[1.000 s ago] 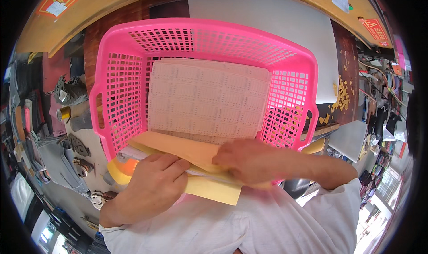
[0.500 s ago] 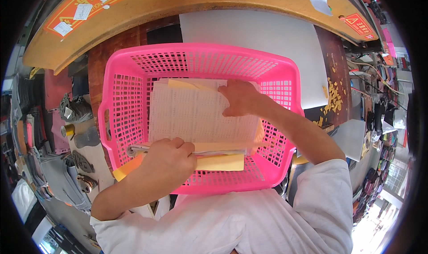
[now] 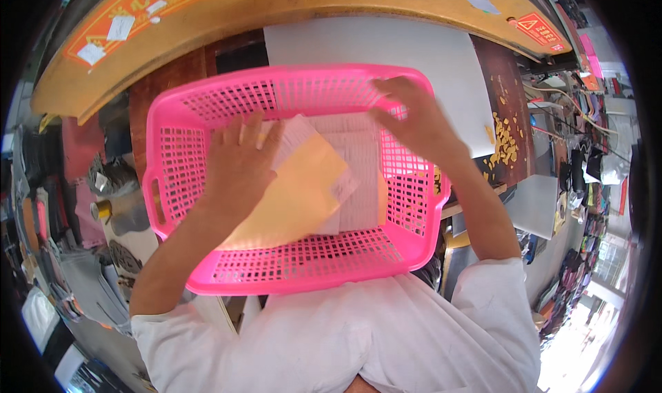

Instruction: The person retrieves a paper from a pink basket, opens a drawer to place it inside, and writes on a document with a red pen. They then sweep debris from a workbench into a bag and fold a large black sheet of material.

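A pink plastic basket (image 3: 314, 282) with lattice walls stands in front of me. Inside it a yellow-orange sheet (image 3: 293, 196) lies askew over a pile of white printed papers (image 3: 362, 165). My left hand (image 3: 238, 162) is over the sheet's left part, its fingers spread; whether it presses on the sheet I cannot tell. Near the basket's far right corner, my right hand (image 3: 410, 120) has thumb and fingers apart with nothing between them. Slight motion blur softens both hands.
Behind the basket a grey-white board (image 3: 386, 41) lies on a dark wooden table. A yellow-brown beam (image 3: 276, 10) crosses the far side. Small yellow scraps (image 3: 505, 144) are scattered at the right. Dark shoe-sole-like pieces (image 3: 124, 255) lie at the left.
The yellow sheet now lies turned across the papers. My left hand has moved away from me and opened. My right hand has lifted off the papers toward the basket's right side.
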Tool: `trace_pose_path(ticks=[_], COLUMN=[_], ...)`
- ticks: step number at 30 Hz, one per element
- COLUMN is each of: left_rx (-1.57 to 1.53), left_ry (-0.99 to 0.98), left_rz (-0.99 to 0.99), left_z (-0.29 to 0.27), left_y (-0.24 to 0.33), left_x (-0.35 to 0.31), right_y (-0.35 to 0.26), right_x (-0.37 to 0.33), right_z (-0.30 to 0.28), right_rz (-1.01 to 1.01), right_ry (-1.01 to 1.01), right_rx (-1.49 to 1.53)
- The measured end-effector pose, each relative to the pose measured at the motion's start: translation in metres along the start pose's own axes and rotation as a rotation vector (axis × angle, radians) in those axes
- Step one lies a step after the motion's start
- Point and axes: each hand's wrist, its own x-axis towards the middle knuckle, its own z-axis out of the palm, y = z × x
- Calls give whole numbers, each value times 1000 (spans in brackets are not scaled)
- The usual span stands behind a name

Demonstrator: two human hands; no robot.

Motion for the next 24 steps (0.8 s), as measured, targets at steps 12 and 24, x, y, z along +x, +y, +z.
trace_pose_path(ticks=[12, 24], left_rx=[-677, -1562], left_ry=[190, 848], left_rz=[-305, -1876], left_z=[-31, 142], left_y=[107, 272], left_x=[-177, -410], right_y=[72, 102], right_x=[-128, 14], right_z=[15, 21], right_rz=[606, 287], right_ry=[140, 197], right_rx=[640, 683])
